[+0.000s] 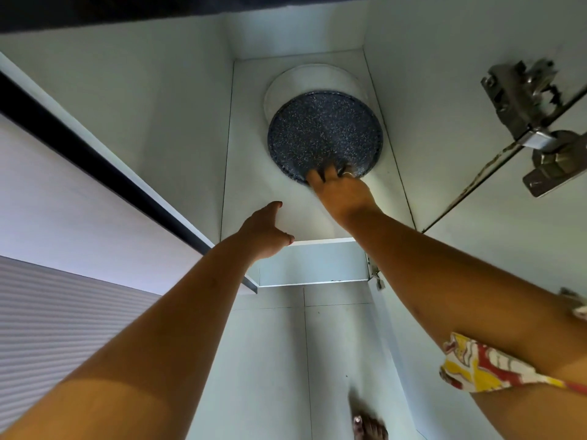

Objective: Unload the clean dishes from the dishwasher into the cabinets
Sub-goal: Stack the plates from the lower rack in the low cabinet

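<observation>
A dark blue speckled plate (324, 131) lies inside a white cabinet, on top of a larger white plate (305, 79) whose rim shows behind it. My right hand (341, 190) reaches deep into the cabinet, with its fingers closed over the near rim of the speckled plate. My left hand (266, 228) rests on the front edge of the white shelf (254, 160), fingers apart and holding nothing. The dishwasher is out of view.
The cabinet's open door stands at the right with metal hinges (536, 122). White side walls close in the shelf on both sides. A dark-edged panel (95, 160) runs along the left. A bare foot (370, 427) shows on the floor below.
</observation>
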Demonstrator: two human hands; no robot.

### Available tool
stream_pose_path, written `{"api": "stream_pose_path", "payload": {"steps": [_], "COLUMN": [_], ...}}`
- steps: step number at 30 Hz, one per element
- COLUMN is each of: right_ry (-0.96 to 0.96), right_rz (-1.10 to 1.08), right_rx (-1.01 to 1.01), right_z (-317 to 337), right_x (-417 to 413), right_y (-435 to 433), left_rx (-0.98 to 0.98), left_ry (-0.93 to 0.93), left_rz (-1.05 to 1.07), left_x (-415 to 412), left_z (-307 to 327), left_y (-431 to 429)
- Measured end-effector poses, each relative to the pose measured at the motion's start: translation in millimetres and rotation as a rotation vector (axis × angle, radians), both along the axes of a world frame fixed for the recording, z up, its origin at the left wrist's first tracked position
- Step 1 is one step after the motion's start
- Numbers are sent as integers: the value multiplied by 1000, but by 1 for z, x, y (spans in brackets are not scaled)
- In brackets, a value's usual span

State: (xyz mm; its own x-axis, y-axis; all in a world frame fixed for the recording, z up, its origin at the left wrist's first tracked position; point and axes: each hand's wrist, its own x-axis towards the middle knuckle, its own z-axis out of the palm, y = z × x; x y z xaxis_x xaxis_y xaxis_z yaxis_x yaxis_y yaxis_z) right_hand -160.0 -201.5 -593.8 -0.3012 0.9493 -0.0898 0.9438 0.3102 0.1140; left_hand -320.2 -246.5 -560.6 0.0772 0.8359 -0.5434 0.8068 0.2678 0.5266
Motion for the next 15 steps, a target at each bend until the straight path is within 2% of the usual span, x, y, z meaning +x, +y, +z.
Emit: {"api": "stream_pose_path", "payload": {"steps": [7, 11, 15], "right_ry": [136, 104, 91], "right_rz": [-122, -149, -160], "right_rx": [-180, -235, -182], "right_z": [3, 10, 17], "right_x": [0, 1, 0], "right_y": [24, 29, 23], "left_rx": [11, 3, 0], "left_ry": [91, 84, 38], "left_rz": [-87, -85, -65], "left_x": [4, 5, 5], "left_z": [1, 0, -3], "left_y": [-5, -8, -18]}}
